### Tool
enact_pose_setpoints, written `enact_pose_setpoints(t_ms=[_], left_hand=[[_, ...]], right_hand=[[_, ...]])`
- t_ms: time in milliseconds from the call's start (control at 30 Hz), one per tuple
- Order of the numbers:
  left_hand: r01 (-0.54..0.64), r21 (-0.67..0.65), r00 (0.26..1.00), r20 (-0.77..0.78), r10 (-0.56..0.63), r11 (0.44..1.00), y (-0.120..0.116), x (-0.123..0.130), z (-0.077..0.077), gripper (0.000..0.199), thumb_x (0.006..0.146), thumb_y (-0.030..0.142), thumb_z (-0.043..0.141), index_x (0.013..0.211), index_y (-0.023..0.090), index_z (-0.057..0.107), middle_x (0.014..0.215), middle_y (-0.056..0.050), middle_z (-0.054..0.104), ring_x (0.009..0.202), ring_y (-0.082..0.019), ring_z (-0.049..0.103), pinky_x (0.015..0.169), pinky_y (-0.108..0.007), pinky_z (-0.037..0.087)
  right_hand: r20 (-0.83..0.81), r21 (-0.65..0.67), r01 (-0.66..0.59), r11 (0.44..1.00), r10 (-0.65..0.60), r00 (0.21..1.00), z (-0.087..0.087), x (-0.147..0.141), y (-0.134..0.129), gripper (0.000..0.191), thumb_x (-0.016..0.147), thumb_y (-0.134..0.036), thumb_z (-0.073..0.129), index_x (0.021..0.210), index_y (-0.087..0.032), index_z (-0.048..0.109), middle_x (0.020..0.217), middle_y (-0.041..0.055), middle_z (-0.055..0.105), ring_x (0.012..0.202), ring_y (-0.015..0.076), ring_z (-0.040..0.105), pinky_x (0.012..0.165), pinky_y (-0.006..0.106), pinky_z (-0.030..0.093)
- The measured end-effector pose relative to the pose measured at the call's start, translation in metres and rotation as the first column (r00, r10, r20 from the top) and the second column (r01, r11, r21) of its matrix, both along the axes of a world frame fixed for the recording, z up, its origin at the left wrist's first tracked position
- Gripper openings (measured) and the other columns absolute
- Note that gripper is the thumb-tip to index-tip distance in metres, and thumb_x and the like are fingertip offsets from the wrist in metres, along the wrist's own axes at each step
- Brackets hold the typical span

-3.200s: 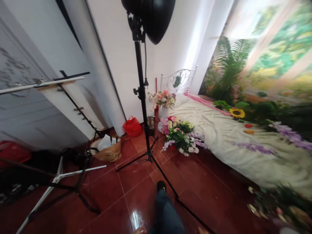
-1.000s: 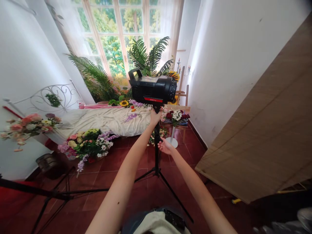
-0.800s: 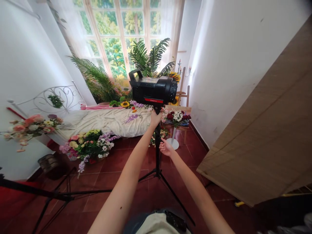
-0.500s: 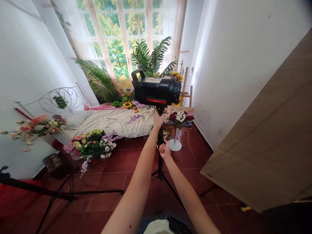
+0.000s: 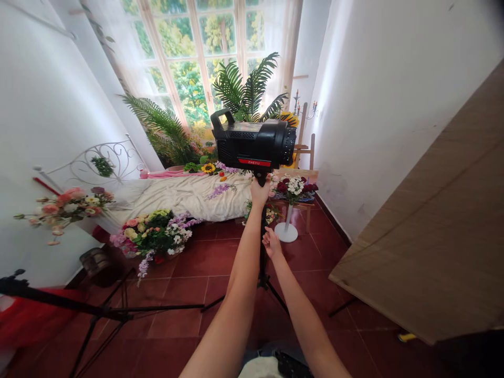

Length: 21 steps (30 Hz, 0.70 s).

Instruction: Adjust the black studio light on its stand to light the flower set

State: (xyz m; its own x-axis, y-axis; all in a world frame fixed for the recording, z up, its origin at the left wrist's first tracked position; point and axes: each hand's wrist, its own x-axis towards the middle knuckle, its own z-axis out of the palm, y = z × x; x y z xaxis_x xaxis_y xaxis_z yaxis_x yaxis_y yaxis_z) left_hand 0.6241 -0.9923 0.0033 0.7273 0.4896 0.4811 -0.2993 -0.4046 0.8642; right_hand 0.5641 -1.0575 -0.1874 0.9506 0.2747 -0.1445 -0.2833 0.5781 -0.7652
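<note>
A black studio light (image 5: 254, 143) with a top handle and a red label sits level on a black light stand (image 5: 263, 268). Right under the lamp, my left hand (image 5: 260, 192) is wrapped around the top of the stand. Lower down, my right hand (image 5: 271, 243) is at the stand's pole with its fingers curled in. Whatever lies between those fingers, perhaps a knob on the pole, is hidden from me.
Behind the light is a bed (image 5: 189, 194) with cream cloth. Flower bunches (image 5: 153, 233) lie before it. A white round-based flower stand (image 5: 286, 232) is right of my hands. Another black stand (image 5: 98, 314) spreads its legs at left; a large brown board (image 5: 425, 220) leans at right.
The view has shifted slightly, so most of the scene sits a little farther right. My left hand keeps its hold under the light. My right hand's fingers look more curled in.
</note>
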Motion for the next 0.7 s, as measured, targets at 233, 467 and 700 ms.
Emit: enact_pose_setpoints(t_ms=[233,467,700], left_hand=[[-0.034,0.023,0.999,-0.013,0.034,0.999,0.001,0.0,-0.001,0.036,0.08,0.045,0.053,0.097,0.016,0.063,0.092,-0.01,0.068,0.092,-0.023,0.062,0.083,-0.033,0.045],[-0.031,0.022,0.999,-0.024,0.032,0.999,0.003,0.001,0.002,0.033,0.079,0.044,0.055,0.092,0.016,0.065,0.087,-0.009,0.069,0.089,-0.023,0.063,0.081,-0.032,0.046],[-0.021,0.017,1.0,0.006,0.021,1.0,0.002,0.004,-0.003,0.035,0.08,0.044,0.054,0.096,0.015,0.064,0.094,-0.011,0.068,0.095,-0.024,0.062,0.085,-0.033,0.045]], right_hand=[[0.313,-0.413,0.024,0.91,0.117,0.943,-0.014,0.02,-0.022,0.034,0.067,-0.041,0.065,0.061,-0.023,0.037,0.044,-0.0091,0.032,0.04,0.0068,0.028,0.04,0.021,0.022],[0.513,-0.79,0.316,0.526,0.283,0.811,-0.024,0.026,-0.07,0.022,0.065,-0.016,0.056,0.052,-0.021,0.039,0.05,-0.0021,0.038,0.055,0.0128,0.041,0.051,0.024,0.024],[0.503,-0.686,0.299,0.664,0.134,0.854,-0.027,-0.005,-0.075,0.015,0.068,-0.031,0.063,0.072,-0.022,0.052,0.055,-0.0047,0.049,0.053,0.0116,0.042,0.053,0.023,0.032]])
